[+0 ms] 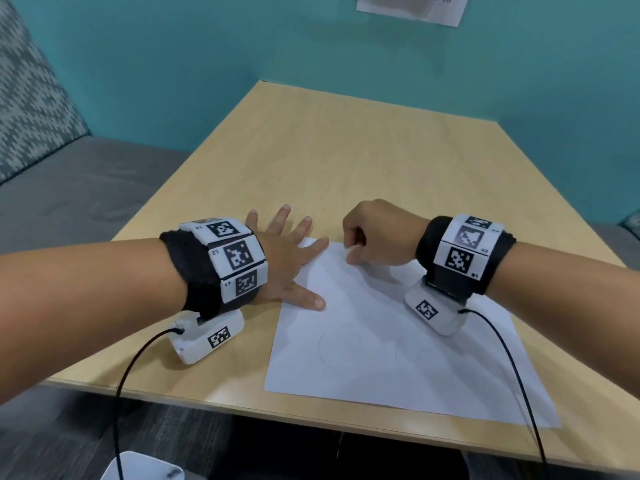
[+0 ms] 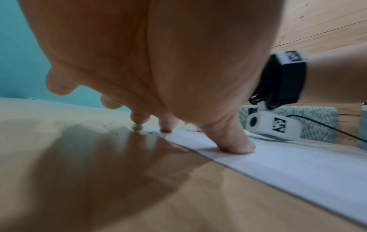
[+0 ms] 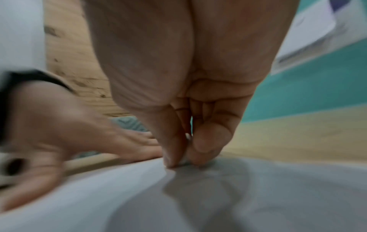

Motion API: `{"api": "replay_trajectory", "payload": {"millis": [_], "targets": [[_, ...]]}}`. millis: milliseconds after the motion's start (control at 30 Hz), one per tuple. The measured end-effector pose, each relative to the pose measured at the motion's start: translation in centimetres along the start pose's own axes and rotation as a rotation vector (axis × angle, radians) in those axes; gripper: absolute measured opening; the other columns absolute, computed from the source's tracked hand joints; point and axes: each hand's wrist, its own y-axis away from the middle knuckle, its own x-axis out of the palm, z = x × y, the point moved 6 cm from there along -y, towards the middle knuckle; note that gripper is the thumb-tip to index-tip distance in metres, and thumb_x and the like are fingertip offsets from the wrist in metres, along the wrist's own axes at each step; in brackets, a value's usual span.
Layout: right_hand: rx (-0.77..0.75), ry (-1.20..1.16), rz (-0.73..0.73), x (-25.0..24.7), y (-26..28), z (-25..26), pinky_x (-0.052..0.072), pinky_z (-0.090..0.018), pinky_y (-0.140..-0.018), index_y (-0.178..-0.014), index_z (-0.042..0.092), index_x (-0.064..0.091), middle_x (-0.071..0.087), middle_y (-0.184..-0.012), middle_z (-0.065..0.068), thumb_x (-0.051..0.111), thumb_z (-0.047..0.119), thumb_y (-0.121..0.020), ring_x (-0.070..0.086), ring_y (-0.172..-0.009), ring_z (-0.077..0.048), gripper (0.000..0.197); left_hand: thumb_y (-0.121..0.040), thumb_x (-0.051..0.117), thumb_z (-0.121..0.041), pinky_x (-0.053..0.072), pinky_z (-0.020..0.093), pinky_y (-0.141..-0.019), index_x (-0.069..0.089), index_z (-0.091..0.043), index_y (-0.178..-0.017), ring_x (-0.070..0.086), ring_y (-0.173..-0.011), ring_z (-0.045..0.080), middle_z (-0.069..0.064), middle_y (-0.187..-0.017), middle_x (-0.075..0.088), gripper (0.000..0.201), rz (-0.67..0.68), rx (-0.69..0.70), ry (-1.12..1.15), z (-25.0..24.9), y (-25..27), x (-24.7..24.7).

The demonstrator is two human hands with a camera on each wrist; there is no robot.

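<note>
Holding the sheet of paper (image 1: 398, 348) still is what matters most here. In the head view it lies on the desk (image 1: 329, 161) at lower centre and lower right of the frame. The left hand (image 1: 280, 261), at centre left, is spread flat, with thumb and forefinger on the sheet's left edge and far corner and the other fingers on bare wood. The right hand (image 1: 377, 237), just right of centre, is curled, its thumb and forefinger tips meeting near the sheet's far edge. Faint pencil curves show lower down the sheet. In the left wrist view the thumb (image 2: 234, 144) presses on the paper's margin at centre right, and one fingertip further back rests on it too, so the hold looks sound. That weight should be steady, drawing the sheet slightly taut away from the other hand. In the right wrist view, which is blurred, thumb and forefinger pinch a small white piece (image 3: 185, 160) (an eraser, I would guess, though it is too blurred to be sure) against the paper at centre frame. Judging from that, short light strokes directed away from the pinning hand should spare the sheet from buckling or creasing.
</note>
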Motion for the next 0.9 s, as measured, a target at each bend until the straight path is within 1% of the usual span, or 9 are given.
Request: {"api": "replay_trajectory", "payload": {"millis": [167,267,333,433,600,733,767,833,900], "targets": [[0.035,-0.006,-0.012,0.0,-0.4,-0.9,0.047,-0.028,-0.061,-0.079,0.011,0.067,0.058,-0.068,0.006,0.072,0.015,-0.077,0.054,-0.065,-0.015,0.006,-0.076,0.040,-0.089,-0.010,0.071,-0.112,-0.018,-0.038,-0.155,-0.038,-0.143,0.034,-0.002,-0.159,-0.036,0.110,-0.013,0.024,-0.008,-0.6,0.0,-1.1],[0.057,-0.014,-0.030,-0.4,-0.2,-0.9,0.045,-0.026,-0.060,-0.082,0.009,0.067,0.057,-0.068,0.006,0.071,0.015,-0.078,0.054,-0.066,-0.016,0.008,-0.079,0.040,-0.086,-0.010,0.071,-0.112,-0.014,-0.038,-0.156,-0.035,-0.145,0.033,-0.003,-0.161,-0.033,0.106,-0.068,0.084,0.019,-1.7,-0.5,-1.7],[0.011,-0.001,-0.013,-0.2,0.3,0.1,0.045,-0.027,-0.059,-0.080,0.008,0.066,0.059,-0.069,0.003,0.070,0.014,-0.078,0.055,-0.068,-0.019,0.007,-0.079,0.037,-0.087,-0.008,0.071,-0.112,-0.015,-0.040,-0.155,-0.032,-0.146,0.034,-0.003,-0.163,-0.029,0.103,-0.056,0.087,0.020,-2.0,-0.9,-1.5],[-0.126,0.002,0.083,1.5,2.0,2.8,0.049,-0.031,-0.063,-0.080,0.007,0.066,0.064,-0.072,-0.003,0.069,0.014,-0.078,0.057,-0.066,-0.020,0.008,-0.080,0.035,-0.087,-0.003,0.072,-0.112,-0.004,-0.042,-0.156,-0.030,-0.146,0.037,0.000,-0.163,-0.028,0.097,-0.037,0.082,0.016,-1.9,-1.0,-1.2],[-0.003,0.030,0.000,-0.5,0.7,0.0,0.045,-0.028,-0.060,-0.079,0.009,0.066,0.066,-0.076,-0.005,0.068,0.015,-0.078,0.058,-0.070,-0.022,0.006,-0.075,0.035,-0.090,-0.006,0.074,-0.111,-0.019,-0.041,-0.154,-0.031,-0.145,0.038,0.001,-0.162,-0.029,0.108,-0.031,0.054,0.004,-1.8,-1.2,-1.1],[-0.144,0.017,0.148,2.0,2.2,3.6,0.048,-0.034,-0.059,-0.076,0.001,0.066,0.067,-0.073,-0.015,0.069,0.015,-0.078,0.054,-0.060,-0.025,0.015,-0.078,0.037,-0.087,-0.006,0.073,-0.111,0.019,-0.041,-0.156,-0.034,-0.144,0.039,0.003,-0.161,-0.032,0.092,-0.008,0.051,0.006,-1.9,-0.8,-1.2],[-0.137,0.031,0.137,1.9,2.1,3.4,0.049,-0.035,-0.061,-0.077,0.000,0.066,0.067,-0.074,-0.015,0.069,0.017,-0.079,0.056,-0.063,-0.028,0.017,-0.078,0.037,-0.088,-0.005,0.073,-0.111,0.013,-0.042,-0.157,-0.034,-0.144,0.039,0.003,-0.161,-0.032,0.094,-0.011,0.047,0.012,-1.9,-0.9,-1.2],[-0.050,0.031,0.047,0.3,1.0,1.2,0.048,-0.033,-0.061,-0.075,0.006,0.064,0.065,-0.073,-0.008,0.071,0.018,-0.079,0.058,-0.068,-0.027,0.014,-0.075,0.036,-0.090,-0.006,0.073,-0.111,-0.011,-0.043,-0.155,-0.033,-0.145,0.037,0.001,-0.162,-0.031,0.104,-0.030,0.036,0.011,-1.8,-1.1,-1.1],[-0.018,0.015,0.002,-0.3,0.9,0.4,0.045,-0.029,-0.059,-0.072,0.014,0.061,0.060,-0.069,0.001,0.071,0.016,-0.077,0.056,-0.066,-0.020,0.011,-0.074,0.037,-0.091,-0.006,0.073,-0.111,-0.017,-0.044,-0.154,-0.032,-0.145,0.037,0.001,-0.163,-0.029,0.108,-0.042,0.031,0.013,-1.7,-1.1,-1.0]]}}
